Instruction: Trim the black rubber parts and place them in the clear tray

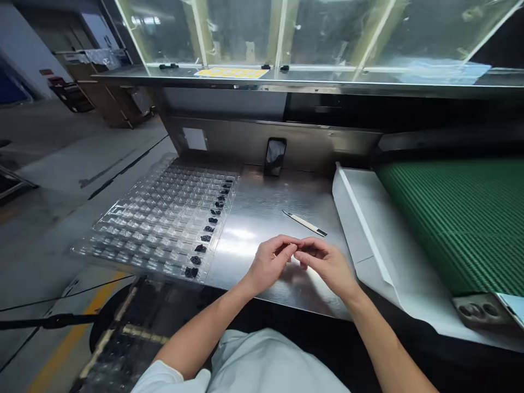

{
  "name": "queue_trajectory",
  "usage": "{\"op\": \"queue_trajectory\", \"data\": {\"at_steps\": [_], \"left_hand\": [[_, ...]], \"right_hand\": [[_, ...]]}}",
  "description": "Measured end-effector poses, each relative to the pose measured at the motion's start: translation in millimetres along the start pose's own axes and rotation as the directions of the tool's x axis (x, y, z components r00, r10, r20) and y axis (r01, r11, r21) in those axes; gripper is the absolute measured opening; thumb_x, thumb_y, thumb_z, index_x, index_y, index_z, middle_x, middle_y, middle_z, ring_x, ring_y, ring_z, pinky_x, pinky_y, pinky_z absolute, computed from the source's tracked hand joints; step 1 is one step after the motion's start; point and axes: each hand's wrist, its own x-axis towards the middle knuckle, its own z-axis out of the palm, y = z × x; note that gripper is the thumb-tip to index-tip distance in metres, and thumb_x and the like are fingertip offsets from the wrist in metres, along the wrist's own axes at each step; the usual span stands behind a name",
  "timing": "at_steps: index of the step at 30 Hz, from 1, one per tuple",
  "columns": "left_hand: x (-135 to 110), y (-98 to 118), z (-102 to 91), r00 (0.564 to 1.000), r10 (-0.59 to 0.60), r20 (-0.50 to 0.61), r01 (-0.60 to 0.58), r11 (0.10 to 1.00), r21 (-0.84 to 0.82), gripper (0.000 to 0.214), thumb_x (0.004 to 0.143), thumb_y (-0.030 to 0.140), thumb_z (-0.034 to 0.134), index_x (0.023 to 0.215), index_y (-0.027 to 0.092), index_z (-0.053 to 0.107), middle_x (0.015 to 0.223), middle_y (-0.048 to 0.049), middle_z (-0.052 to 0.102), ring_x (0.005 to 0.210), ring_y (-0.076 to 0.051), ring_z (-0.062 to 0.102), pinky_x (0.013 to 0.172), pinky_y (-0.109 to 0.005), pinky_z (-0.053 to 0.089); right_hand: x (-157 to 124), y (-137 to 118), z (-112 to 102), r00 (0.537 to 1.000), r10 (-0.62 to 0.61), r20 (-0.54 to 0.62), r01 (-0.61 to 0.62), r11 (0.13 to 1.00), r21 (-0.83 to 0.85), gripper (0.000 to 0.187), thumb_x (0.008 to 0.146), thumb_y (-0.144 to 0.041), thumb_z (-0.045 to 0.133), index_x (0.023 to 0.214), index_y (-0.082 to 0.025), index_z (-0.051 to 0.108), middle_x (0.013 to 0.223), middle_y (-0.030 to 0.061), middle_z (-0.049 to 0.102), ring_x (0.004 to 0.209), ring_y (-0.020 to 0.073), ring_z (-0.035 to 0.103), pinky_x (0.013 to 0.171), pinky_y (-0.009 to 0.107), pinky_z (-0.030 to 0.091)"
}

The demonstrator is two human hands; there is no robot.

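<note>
My left hand (273, 261) and my right hand (324, 263) meet over the metal worktop (249, 218), fingertips pinched together. Whatever lies between them is too small or too hidden to make out. Just beyond the hands lies a knife-like tool (305, 222) with a pale handle, a thin dark tip and a dark end. To the left is a clear plastic tray (151, 218) with rows of pockets. Small black parts (208, 228) sit in its rightmost column; the other pockets show no black parts.
A phone (275, 156) leans against the back panel. On the right, a white chute-like liner (368, 218) borders a green conveyor belt (462, 213). A metal shelf (327, 84) crosses above, bearing a yellow sheet (233, 72) and small black pieces.
</note>
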Motion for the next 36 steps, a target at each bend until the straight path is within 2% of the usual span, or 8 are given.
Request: {"op": "queue_trajectory", "data": {"at_steps": [4, 7, 13, 18, 22, 27, 33, 36], "left_hand": [[15, -10, 7.9, 0.994, -0.109, -0.017, 0.104, 0.975, -0.195, 0.041, 0.089, 0.055, 0.074, 0.100, 0.016, 0.074, 0.062, 0.0013, 0.056, 0.053, -0.010, 0.048, 0.051, -0.023, 0.036], [21, -15, 9.2, 0.983, -0.180, -0.032, 0.161, 0.934, -0.319, 0.048, 0.083, 0.061, 0.078, 0.098, 0.016, 0.068, 0.058, 0.0042, 0.052, 0.047, -0.008, 0.043, 0.046, -0.021, 0.030], [28, -16, -1.1, 0.938, -0.338, 0.071, 0.294, 0.673, -0.679, 0.041, 0.077, 0.046, 0.085, 0.094, 0.018, 0.059, 0.057, 0.0089, 0.037, 0.043, -0.005, 0.028, 0.043, -0.021, 0.016], [35, -18, 2.3, 0.916, -0.365, 0.167, 0.358, 0.555, -0.751, 0.035, 0.086, 0.048, 0.075, 0.086, 0.019, 0.055, 0.055, 0.0090, 0.029, 0.041, -0.005, 0.020, 0.043, -0.022, 0.013], [46, -16, 17.9, 0.898, -0.410, 0.158, 0.401, 0.620, -0.674, 0.044, 0.074, 0.049, 0.083, 0.086, 0.018, 0.055, 0.059, 0.0084, 0.039, 0.041, -0.002, 0.022, 0.044, -0.022, 0.008], [69, -2, 34.6, 0.962, -0.270, 0.045, 0.246, 0.781, -0.574, 0.045, 0.079, 0.055, 0.077, 0.099, 0.019, 0.060, 0.068, 0.0023, 0.056, 0.040, -0.004, 0.027, 0.045, -0.024, 0.007], [91, -4, 34.0, 0.979, -0.193, -0.065, 0.126, 0.824, -0.552, 0.037, 0.086, 0.050, 0.071, 0.109, 0.021, 0.067, 0.066, 0.0012, 0.053, 0.042, -0.005, 0.024, 0.047, -0.027, 0.009], [96, -15, 25.2, 0.979, -0.177, -0.099, 0.094, 0.830, -0.550, 0.045, 0.078, 0.052, 0.079, 0.108, 0.019, 0.069, 0.066, 0.0013, 0.052, 0.041, -0.004, 0.024, 0.045, -0.025, 0.010]], "right_hand": [[-3, 4, -6, 0.997, 0.045, -0.062, -0.040, 0.996, 0.078, 0.045, 0.071, -0.050, 0.091, 0.100, -0.019, 0.079, 0.084, 0.0056, 0.071, 0.069, 0.0188, 0.065, 0.072, 0.035, 0.059], [-2, 9, -5, 0.995, 0.076, -0.067, -0.066, 0.986, 0.151, 0.048, 0.071, -0.049, 0.091, 0.107, -0.018, 0.080, 0.082, 0.0062, 0.072, 0.076, 0.0213, 0.069, 0.078, 0.037, 0.060], [3, 14, -1, 0.988, 0.079, -0.129, -0.051, 0.976, 0.211, 0.045, 0.069, -0.048, 0.093, 0.097, -0.017, 0.080, 0.078, 0.0081, 0.073, 0.074, 0.0212, 0.069, 0.075, 0.036, 0.060], [10, 14, -1, 0.970, 0.037, -0.239, 0.015, 0.977, 0.212, 0.045, 0.067, -0.051, 0.094, 0.092, -0.016, 0.078, 0.070, 0.0060, 0.068, 0.066, 0.0184, 0.064, 0.065, 0.032, 0.057], [23, 10, -1, 0.954, -0.029, -0.297, 0.085, 0.980, 0.178, 0.044, 0.068, -0.052, 0.093, 0.088, -0.016, 0.076, 0.070, 0.0041, 0.065, 0.058, 0.0142, 0.056, 0.053, 0.027, 0.047], [55, 6, -1, 0.891, -0.108, -0.441, 0.201, 0.965, 0.170, 0.050, 0.064, -0.053, 0.095, 0.090, -0.017, 0.070, 0.063, 0.0013, 0.061, 0.054, 0.0115, 0.049, 0.048, 0.023, 0.039], [90, 10, 3, 0.874, -0.206, -0.441, 0.274, 0.957, 0.096, 0.052, 0.071, -0.058, 0.089, 0.094, -0.018, 0.066, 0.065, 0.0008, 0.061, 0.059, 0.0149, 0.055, 0.056, 0.026, 0.047], [96, 24, -3, 0.862, -0.322, -0.391, 0.313, 0.946, -0.089, 0.044, 0.082, -0.057, 0.079, 0.099, -0.018, 0.068, 0.080, 0.0047, 0.068, 0.070, 0.0184, 0.062, 0.069, 0.032, 0.052]]}}
